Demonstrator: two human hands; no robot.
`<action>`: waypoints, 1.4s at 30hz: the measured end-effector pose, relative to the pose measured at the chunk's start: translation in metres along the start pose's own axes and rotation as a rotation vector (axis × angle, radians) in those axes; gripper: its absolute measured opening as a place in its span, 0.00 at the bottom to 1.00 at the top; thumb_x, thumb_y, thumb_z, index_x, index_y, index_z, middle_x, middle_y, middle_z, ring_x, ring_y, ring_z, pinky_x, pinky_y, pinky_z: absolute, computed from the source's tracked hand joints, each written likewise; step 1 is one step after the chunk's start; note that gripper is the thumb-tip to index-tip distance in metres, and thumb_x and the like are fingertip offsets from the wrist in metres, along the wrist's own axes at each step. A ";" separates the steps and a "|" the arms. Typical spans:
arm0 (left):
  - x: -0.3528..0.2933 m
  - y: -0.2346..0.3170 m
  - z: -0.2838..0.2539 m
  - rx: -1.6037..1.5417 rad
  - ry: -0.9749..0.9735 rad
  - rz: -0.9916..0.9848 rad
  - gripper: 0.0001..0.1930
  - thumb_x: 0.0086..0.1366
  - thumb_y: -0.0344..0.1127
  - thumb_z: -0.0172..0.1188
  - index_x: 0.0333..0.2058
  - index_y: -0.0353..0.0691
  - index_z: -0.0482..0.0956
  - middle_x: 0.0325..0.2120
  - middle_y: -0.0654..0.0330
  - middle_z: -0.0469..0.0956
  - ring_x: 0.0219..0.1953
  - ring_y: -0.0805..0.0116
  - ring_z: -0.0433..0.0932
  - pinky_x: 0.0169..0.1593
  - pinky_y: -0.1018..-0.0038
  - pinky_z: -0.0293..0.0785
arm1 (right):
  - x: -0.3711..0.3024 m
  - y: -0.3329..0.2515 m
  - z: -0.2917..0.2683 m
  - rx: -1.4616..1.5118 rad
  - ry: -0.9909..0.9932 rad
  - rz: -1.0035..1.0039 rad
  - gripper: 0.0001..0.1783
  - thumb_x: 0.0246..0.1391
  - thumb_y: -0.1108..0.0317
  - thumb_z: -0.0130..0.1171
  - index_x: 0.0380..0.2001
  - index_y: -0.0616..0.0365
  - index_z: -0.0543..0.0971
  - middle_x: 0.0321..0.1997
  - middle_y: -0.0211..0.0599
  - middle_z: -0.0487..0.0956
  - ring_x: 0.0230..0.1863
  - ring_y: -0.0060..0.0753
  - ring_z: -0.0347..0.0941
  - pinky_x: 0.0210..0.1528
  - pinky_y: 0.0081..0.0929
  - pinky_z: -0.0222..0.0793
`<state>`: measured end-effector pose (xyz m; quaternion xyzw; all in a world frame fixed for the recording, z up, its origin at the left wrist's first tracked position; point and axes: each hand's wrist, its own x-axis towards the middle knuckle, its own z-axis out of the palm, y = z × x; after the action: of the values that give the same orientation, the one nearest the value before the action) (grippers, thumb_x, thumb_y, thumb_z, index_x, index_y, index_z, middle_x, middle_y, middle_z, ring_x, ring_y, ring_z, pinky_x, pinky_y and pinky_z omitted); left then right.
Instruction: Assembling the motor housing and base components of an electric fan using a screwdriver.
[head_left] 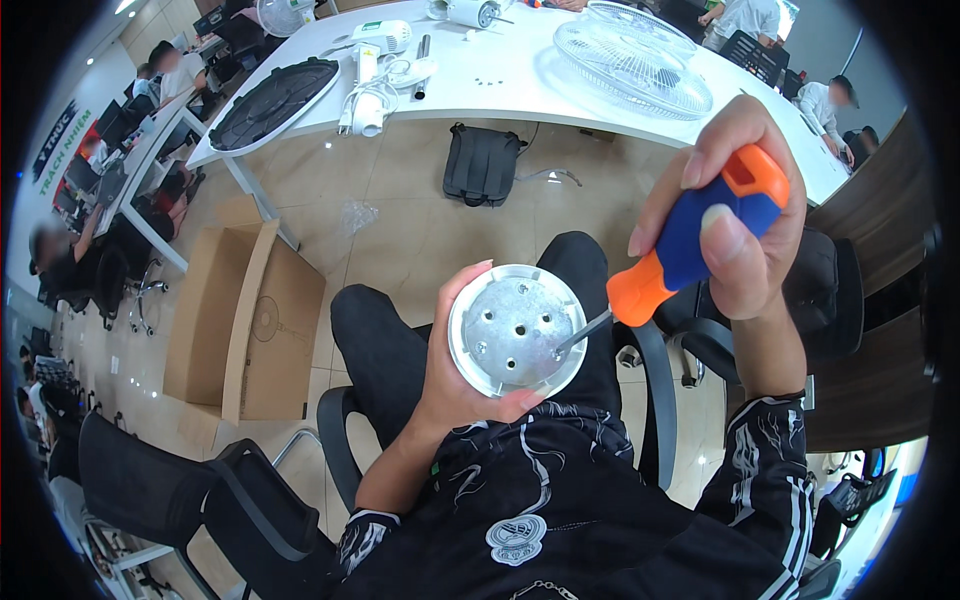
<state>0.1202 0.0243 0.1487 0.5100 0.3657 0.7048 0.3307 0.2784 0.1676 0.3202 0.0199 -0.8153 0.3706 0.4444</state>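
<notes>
Above my lap, my left hand is wrapped around the side of a round white fan part. Its upturned face is a silvery metal plate with several holes and screw heads. My right hand grips a screwdriver by its blue and orange handle. The shaft slants down to the left, and its tip meets the plate at a screw near the lower right rim. Whether the tip is seated in the screw head is too small to tell.
Ahead stands a white table with a fan grille, a black round cover, white fan parts and small screws. A black backpack lies beneath. An open cardboard box and chairs flank me. Other people sit farther off.
</notes>
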 end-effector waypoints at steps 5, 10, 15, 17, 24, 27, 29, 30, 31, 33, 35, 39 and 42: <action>-0.001 -0.003 -0.002 0.016 -0.025 0.014 0.58 0.38 0.41 0.79 0.65 0.35 0.53 0.56 0.50 0.69 0.59 0.58 0.72 0.63 0.64 0.68 | -0.001 -0.001 0.000 0.151 -0.086 -0.072 0.24 0.51 0.49 0.65 0.38 0.52 0.66 0.22 0.40 0.81 0.19 0.29 0.78 0.26 0.19 0.76; -0.002 -0.003 -0.001 0.012 -0.017 0.000 0.58 0.38 0.41 0.79 0.65 0.35 0.53 0.56 0.50 0.69 0.60 0.58 0.72 0.63 0.64 0.68 | 0.003 0.000 -0.004 0.196 -0.233 -0.174 0.25 0.49 0.52 0.68 0.38 0.53 0.66 0.23 0.43 0.81 0.19 0.30 0.77 0.26 0.22 0.75; -0.002 -0.001 0.002 -0.053 -0.038 -0.080 0.58 0.37 0.41 0.80 0.65 0.35 0.54 0.56 0.50 0.69 0.59 0.60 0.72 0.62 0.64 0.68 | 0.011 0.003 0.001 0.368 -0.365 -0.062 0.24 0.48 0.56 0.69 0.37 0.55 0.66 0.24 0.45 0.81 0.22 0.32 0.78 0.29 0.25 0.75; -0.003 -0.002 0.005 -0.069 -0.051 -0.085 0.58 0.37 0.40 0.80 0.65 0.35 0.54 0.56 0.51 0.69 0.59 0.60 0.72 0.62 0.65 0.68 | 0.018 0.008 0.003 0.378 -0.382 -0.022 0.23 0.49 0.56 0.68 0.37 0.55 0.66 0.24 0.45 0.81 0.23 0.32 0.78 0.29 0.25 0.75; -0.002 -0.001 0.004 -0.118 -0.083 -0.112 0.58 0.36 0.41 0.80 0.65 0.35 0.55 0.55 0.52 0.69 0.59 0.61 0.71 0.63 0.65 0.66 | 0.013 0.007 -0.008 0.622 -0.473 0.260 0.22 0.44 0.52 0.68 0.33 0.53 0.70 0.24 0.44 0.84 0.25 0.31 0.72 0.37 0.27 0.70; 0.001 -0.002 0.001 -0.127 -0.062 -0.123 0.58 0.36 0.41 0.80 0.65 0.35 0.55 0.55 0.51 0.70 0.59 0.61 0.72 0.63 0.65 0.66 | 0.013 0.009 -0.009 0.582 -0.503 0.139 0.23 0.44 0.53 0.70 0.33 0.56 0.71 0.25 0.44 0.83 0.26 0.31 0.74 0.35 0.25 0.71; 0.002 -0.003 0.000 -0.122 -0.036 -0.122 0.58 0.36 0.41 0.80 0.65 0.35 0.55 0.55 0.51 0.70 0.59 0.61 0.72 0.63 0.65 0.66 | 0.015 0.009 -0.006 0.502 -0.458 0.107 0.24 0.44 0.53 0.71 0.33 0.57 0.71 0.25 0.44 0.83 0.26 0.32 0.77 0.35 0.24 0.71; 0.002 -0.003 0.000 -0.106 -0.035 -0.113 0.58 0.36 0.42 0.79 0.65 0.35 0.56 0.55 0.51 0.70 0.59 0.60 0.72 0.63 0.65 0.67 | 0.016 0.009 -0.004 0.419 -0.413 0.074 0.24 0.45 0.53 0.71 0.34 0.59 0.72 0.25 0.43 0.82 0.27 0.33 0.79 0.34 0.22 0.71; 0.003 -0.004 0.000 -0.089 -0.032 -0.104 0.57 0.36 0.42 0.79 0.65 0.35 0.56 0.55 0.51 0.70 0.58 0.60 0.73 0.62 0.65 0.67 | 0.017 0.007 -0.003 0.370 -0.375 0.118 0.28 0.44 0.51 0.73 0.34 0.62 0.72 0.24 0.41 0.81 0.27 0.34 0.82 0.34 0.20 0.72; 0.004 -0.004 0.000 -0.071 -0.027 -0.095 0.57 0.36 0.42 0.79 0.65 0.35 0.56 0.55 0.50 0.70 0.58 0.60 0.73 0.62 0.65 0.68 | 0.019 0.009 -0.001 0.225 -0.358 0.004 0.29 0.43 0.50 0.73 0.35 0.62 0.72 0.23 0.41 0.80 0.26 0.34 0.82 0.33 0.20 0.72; 0.006 -0.002 0.004 0.000 -0.002 -0.040 0.56 0.38 0.42 0.78 0.64 0.34 0.56 0.54 0.50 0.70 0.58 0.60 0.73 0.62 0.65 0.69 | 0.019 0.006 -0.001 0.070 -0.335 -0.104 0.30 0.43 0.50 0.73 0.35 0.63 0.72 0.23 0.40 0.80 0.26 0.33 0.82 0.33 0.21 0.72; 0.012 -0.001 0.001 0.039 0.124 -0.022 0.54 0.39 0.42 0.78 0.63 0.34 0.56 0.52 0.50 0.70 0.56 0.59 0.74 0.61 0.66 0.70 | 0.005 0.003 0.007 -0.143 -0.104 -0.211 0.26 0.44 0.52 0.70 0.35 0.62 0.72 0.16 0.36 0.79 0.21 0.27 0.78 0.32 0.22 0.69; 0.010 -0.005 0.002 0.079 0.169 0.010 0.53 0.39 0.42 0.78 0.62 0.34 0.56 0.52 0.49 0.70 0.56 0.59 0.74 0.61 0.65 0.71 | 0.005 -0.002 0.018 -0.196 -0.001 -0.200 0.23 0.45 0.57 0.67 0.36 0.63 0.72 0.19 0.36 0.79 0.23 0.29 0.79 0.31 0.23 0.71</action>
<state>0.1202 0.0360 0.1499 0.4634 0.4174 0.7319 0.2747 0.2637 0.1565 0.3195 0.0577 -0.8417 0.2430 0.4786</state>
